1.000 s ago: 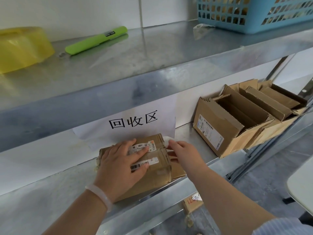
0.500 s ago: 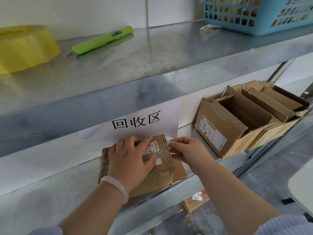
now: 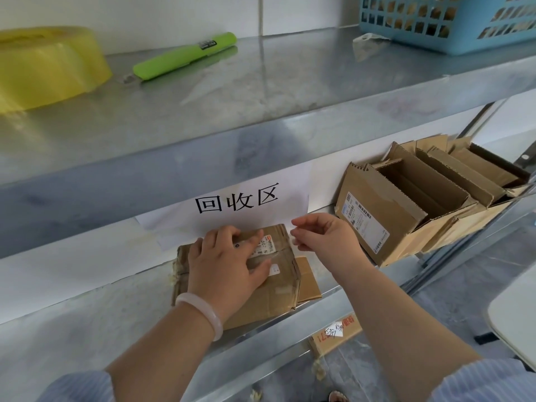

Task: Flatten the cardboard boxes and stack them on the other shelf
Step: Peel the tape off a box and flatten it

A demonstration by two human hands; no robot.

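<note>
From my remote seat I judge the flattened brown cardboard box (image 3: 275,294) to be light and stiff across its panels but springy along the folds, so it may try to open again unless weight is kept on it. Its taped strips look slick. The plain near edge at the shelf front, or the two short sides, seem to me the surest places to take hold, with a thumb on top and fingers under. It looks worn: creased, frayed at the left end, nicked at the near right corner, with white shipping labels and clear tape across its top. It lies on the lower grey metal shelf (image 3: 87,329) below a white paper sign with black characters (image 3: 237,200), on top of another flat cardboard piece (image 3: 309,282) that pokes out to its right. My left hand (image 3: 226,268) lies spread, palm down, pressing the box flat. My right hand (image 3: 324,239) hovers just beside its far right corner, fingers loosely curled; whether thumb and forefinger pinch anything I cannot tell. The open brown cardboard boxes (image 3: 377,224) lean together further right on that shelf.
</note>
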